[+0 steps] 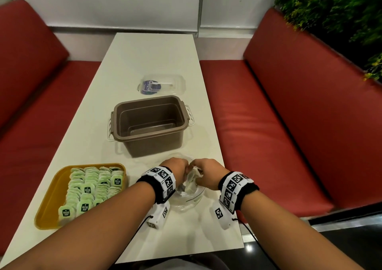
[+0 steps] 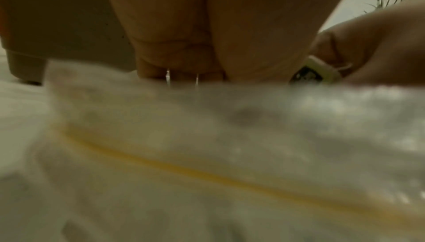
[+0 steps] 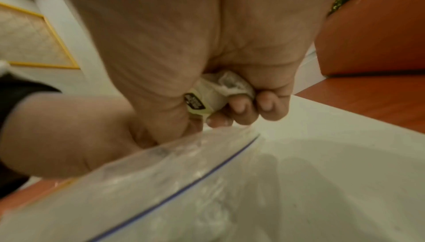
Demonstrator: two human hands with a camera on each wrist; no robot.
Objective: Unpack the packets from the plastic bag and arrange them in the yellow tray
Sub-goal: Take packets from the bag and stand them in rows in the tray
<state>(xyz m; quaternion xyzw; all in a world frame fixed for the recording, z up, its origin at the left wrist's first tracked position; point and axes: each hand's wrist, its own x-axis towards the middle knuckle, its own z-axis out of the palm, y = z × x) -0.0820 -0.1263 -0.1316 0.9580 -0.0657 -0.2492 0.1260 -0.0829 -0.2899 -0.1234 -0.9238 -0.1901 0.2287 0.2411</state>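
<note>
A clear zip plastic bag (image 1: 187,197) lies on the white table (image 1: 148,63) in front of me, with both hands at its mouth. My left hand (image 1: 175,169) grips the bag's edge (image 2: 184,100). My right hand (image 1: 203,173) is curled round pale green packets (image 3: 214,97) with a dark label, just above the bag's blue zip line (image 3: 207,173). The yellow tray (image 1: 49,203) sits at the near left, filled with several rows of green packets (image 1: 91,189). How many packets are left in the bag is hidden.
An empty brown tub (image 1: 149,123) with white handles stands just beyond the bag. Behind it lies its clear lid (image 1: 162,84). Red benches (image 1: 289,114) flank the table, with plants (image 1: 341,11) at the far right.
</note>
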